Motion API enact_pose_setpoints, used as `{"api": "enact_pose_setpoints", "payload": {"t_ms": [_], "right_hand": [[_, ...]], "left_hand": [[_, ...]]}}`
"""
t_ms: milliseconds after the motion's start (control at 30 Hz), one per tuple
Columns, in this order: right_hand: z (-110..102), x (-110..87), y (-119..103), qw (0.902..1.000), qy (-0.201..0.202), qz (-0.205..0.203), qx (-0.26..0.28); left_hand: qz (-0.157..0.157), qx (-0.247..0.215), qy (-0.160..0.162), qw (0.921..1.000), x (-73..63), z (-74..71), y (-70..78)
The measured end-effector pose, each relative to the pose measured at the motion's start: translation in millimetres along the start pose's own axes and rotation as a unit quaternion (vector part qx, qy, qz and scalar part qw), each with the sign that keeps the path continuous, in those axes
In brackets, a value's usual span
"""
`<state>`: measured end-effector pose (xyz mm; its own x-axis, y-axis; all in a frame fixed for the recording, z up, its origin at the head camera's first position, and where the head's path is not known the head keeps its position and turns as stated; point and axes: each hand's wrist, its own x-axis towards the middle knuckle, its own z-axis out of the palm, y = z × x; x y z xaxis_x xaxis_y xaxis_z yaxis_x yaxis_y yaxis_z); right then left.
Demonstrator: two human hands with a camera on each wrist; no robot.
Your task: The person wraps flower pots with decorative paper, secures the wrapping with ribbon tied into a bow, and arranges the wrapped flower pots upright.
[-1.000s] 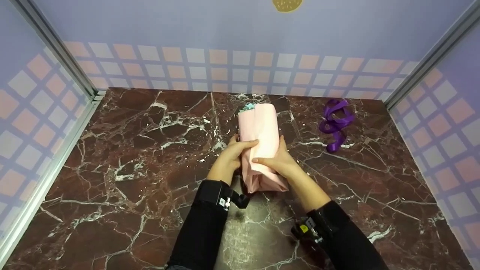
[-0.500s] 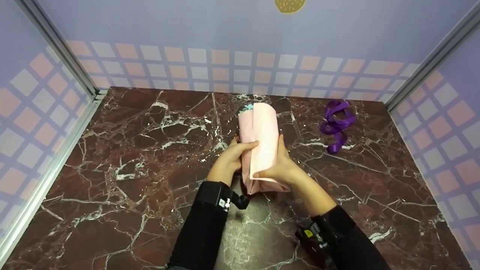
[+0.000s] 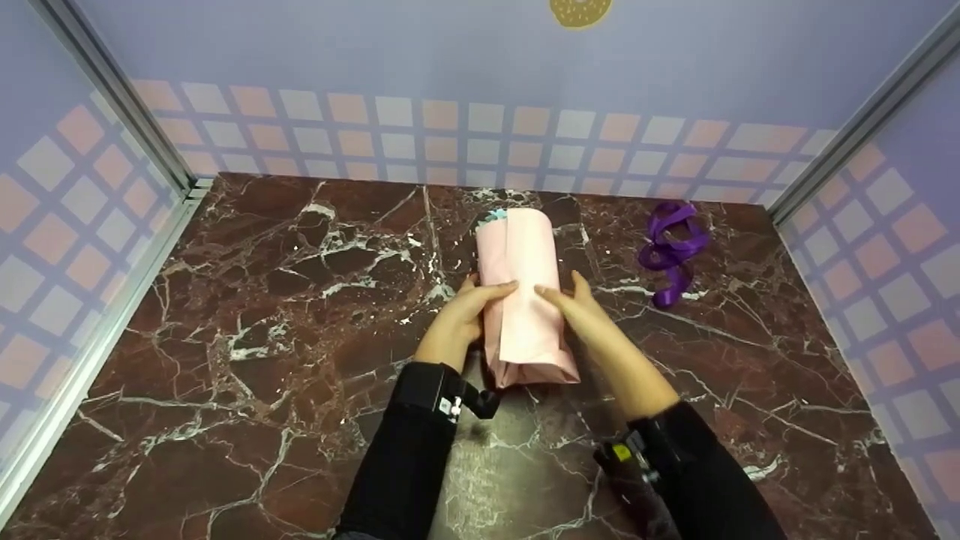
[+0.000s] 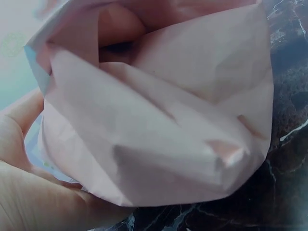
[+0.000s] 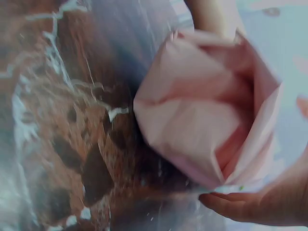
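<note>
A roll of pink wrapping paper [image 3: 529, 330] lies in the middle of the marbled table in the head view, with pointed teal tips [image 3: 495, 215] showing at its upper left end. My left hand [image 3: 454, 322] grips the roll from the left, thumb over the front and fingers partly hidden behind it. On the right side, my right hand [image 3: 600, 322] touches the paper with its thumb, while its fingers stand out beside the roll. The lower end of the wrapping paper [image 4: 163, 144] is folded and crumpled, with an opening visible in the left wrist view.
A loosely curled purple ribbon [image 3: 675, 244] lies on the table [image 3: 300, 420] to the right of the roll. Patterned panels [image 3: 480, 135] enclose the back and both sides.
My right hand has moved the front flap of paper down and smoothed it, then shifted up and right, its fingers coming away from the side. The left hand keeps its grip.
</note>
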<state>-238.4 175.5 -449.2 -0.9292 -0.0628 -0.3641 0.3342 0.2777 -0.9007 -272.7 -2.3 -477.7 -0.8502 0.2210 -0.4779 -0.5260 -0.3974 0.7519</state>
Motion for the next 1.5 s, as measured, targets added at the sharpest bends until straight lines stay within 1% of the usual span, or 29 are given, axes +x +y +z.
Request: {"api": "enact_pose_setpoints", "payload": {"t_ms": [33, 67, 133, 233, 267, 333, 433, 467, 567, 667, 700, 767, 833, 900, 1033, 1167, 1267, 1367, 1433, 1500], "right_hand": [[0, 5.2, 0, 0.9998, 0.010, 0.011, 0.009], [0, 10.4, 1, 0.9995, 0.011, 0.021, 0.021], [1, 19.3, 6, 0.9987, -0.004, 0.029, 0.042], [4, 28.9, 12, 0.9959, -0.035, 0.014, 0.082], [5, 31.4, 14, 0.9948, -0.038, 0.009, 0.094], [7, 35.0, 18, 0.9927, -0.038, 0.002, 0.114], [10, 38.5, 21, 0.9901, -0.024, 0.000, 0.138], [11, 42.7, 25, 0.9882, -0.019, 0.000, 0.152], [16, 42.8, 26, 0.9831, -0.008, -0.006, 0.183], [21, 39.0, 24, 0.9792, 0.002, -0.010, 0.203], [22, 34.9, 21, 0.9800, 0.007, -0.005, 0.199], [23, 32.9, 18, 0.9819, 0.010, -0.002, 0.189], [22, 30.8, 16, 0.9845, 0.010, 0.002, 0.175], [18, 35.2, 18, 0.9865, 0.007, 0.010, 0.163], [15, 41.7, 24, 0.9855, -0.005, 0.020, 0.168], [19, 39.1, 24, 0.9830, -0.017, 0.011, 0.182], [22, 37.3, 24, 0.9831, -0.029, 0.008, 0.181], [23, 36.9, 24, 0.9843, -0.032, 0.008, 0.174], [23, 33.5, 22, 0.9881, -0.025, 0.000, 0.152], [22, 28.7, 19, 0.9934, -0.006, -0.012, 0.114]], "left_hand": [[0.001, 0.004, 0.002, 1.0000, 0.1, -0.3, 0.2], [0.002, 0.009, 0.004, 1.0000, 0.0, -0.6, 0.3], [0.000, 0.015, 0.007, 0.9999, -0.6, -1.1, 0.6], [-0.001, 0.014, 0.007, 0.9999, -0.5, -1.3, 0.8], [-0.002, 0.014, 0.007, 0.9999, -0.7, -1.3, 1.1], [0.000, 0.012, 0.009, 0.9999, -1.0, -1.0, 2.2], [0.005, 0.024, 0.018, 0.9995, -1.4, -1.3, 4.6], [0.005, 0.036, 0.023, 0.9991, -2.2, -1.3, 5.9], [0.006, 0.086, 0.036, 0.9956, -3.5, -2.3, 10.0], [0.006, 0.133, 0.041, 0.9902, -4.7, -4.3, 13.4], [0.008, 0.142, 0.039, 0.9890, -4.4, -5.2, 14.0], [0.008, 0.148, 0.030, 0.9885, -3.5, -6.8, 13.8], [0.006, 0.143, 0.022, 0.9895, -2.7, -7.5, 12.4], [0.004, 0.131, 0.016, 0.9913, -2.4, -6.8, 10.4], [0.003, 0.116, 0.018, 0.9931, -3.9, -5.2, 5.8], [0.015, 0.108, 0.026, 0.9937, -4.6, -8.0, 2.0], [0.022, 0.097, 0.031, 0.9945, -3.6, -11.0, -0.6], [0.019, 0.086, 0.033, 0.9955, -2.3, -12.7, -2.8], [0.017, 0.080, 0.031, 0.9962, -1.3, -13.2, -3.9], [0.017, 0.078, 0.029, 0.9964, -0.4, -13.4, -4.6]]}}
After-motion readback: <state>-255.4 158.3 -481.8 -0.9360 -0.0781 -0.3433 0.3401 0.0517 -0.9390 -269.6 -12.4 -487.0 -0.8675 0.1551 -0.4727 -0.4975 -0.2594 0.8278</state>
